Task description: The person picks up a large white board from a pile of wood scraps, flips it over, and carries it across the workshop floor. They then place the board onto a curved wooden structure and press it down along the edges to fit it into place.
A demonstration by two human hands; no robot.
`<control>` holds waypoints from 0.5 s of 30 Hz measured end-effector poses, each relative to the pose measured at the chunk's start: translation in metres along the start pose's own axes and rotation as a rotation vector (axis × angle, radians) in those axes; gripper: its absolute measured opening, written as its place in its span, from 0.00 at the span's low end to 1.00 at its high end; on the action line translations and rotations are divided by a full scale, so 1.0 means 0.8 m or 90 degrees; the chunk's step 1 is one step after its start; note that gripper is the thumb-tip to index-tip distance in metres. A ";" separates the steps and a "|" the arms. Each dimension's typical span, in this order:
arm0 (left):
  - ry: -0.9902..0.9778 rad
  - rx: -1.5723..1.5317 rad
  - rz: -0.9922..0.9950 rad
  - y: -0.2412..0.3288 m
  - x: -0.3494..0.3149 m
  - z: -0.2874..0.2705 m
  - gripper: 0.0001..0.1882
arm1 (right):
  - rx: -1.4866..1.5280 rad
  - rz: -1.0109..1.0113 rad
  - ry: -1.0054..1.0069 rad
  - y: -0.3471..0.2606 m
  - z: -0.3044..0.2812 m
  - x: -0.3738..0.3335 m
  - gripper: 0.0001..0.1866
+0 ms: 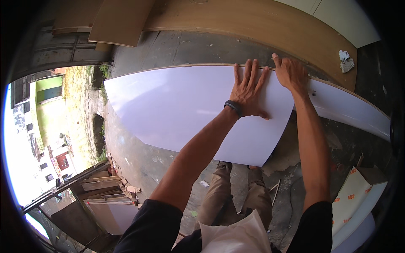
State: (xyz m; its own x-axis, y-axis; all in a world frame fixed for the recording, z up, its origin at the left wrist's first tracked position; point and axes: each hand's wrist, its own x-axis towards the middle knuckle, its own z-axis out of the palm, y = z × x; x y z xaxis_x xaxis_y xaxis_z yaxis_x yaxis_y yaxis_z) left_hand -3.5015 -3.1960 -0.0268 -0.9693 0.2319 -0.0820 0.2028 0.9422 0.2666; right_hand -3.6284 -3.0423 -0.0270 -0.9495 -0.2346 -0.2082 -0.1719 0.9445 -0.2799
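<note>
A large glossy white panel (177, 105) with a thin brown edge stands tilted in front of me, above my feet. My left hand (249, 90), with a dark band at its wrist, lies flat on it with fingers spread, the fingertips reaching the far edge. My right hand (291, 74) is closed over that edge near the panel's right corner, its fingertips partly hidden. A second white panel (346, 107) extends to the right from behind the first, just beyond my right hand.
A long tan board (253, 23) runs across the far side, with a crumpled white wad (346, 62) on its right end. Brown sheets (120, 21) lean at far left. Scrap wood (105, 187) is piled at left. A white printed sheet (354, 198) stands at lower right.
</note>
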 end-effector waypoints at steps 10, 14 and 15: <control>0.063 0.076 -0.014 -0.187 -0.084 -0.026 0.63 | -0.057 0.111 0.007 -0.011 -0.003 0.005 0.45; 0.109 0.017 -0.140 -0.360 -0.160 -0.064 0.56 | -0.071 0.082 0.031 -0.011 0.008 0.006 0.45; 0.126 0.029 -0.185 -0.404 -0.182 -0.075 0.53 | -0.077 0.072 0.028 -0.013 0.009 0.007 0.45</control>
State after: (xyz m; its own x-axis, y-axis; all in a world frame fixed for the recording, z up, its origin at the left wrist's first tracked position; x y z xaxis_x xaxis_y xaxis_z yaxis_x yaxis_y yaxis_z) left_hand -3.4341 -3.5489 -0.0434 -0.9947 -0.0946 0.0403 -0.0838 0.9727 0.2163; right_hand -3.6298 -3.0549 -0.0321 -0.9747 -0.1179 -0.1900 -0.0916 0.9856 -0.1418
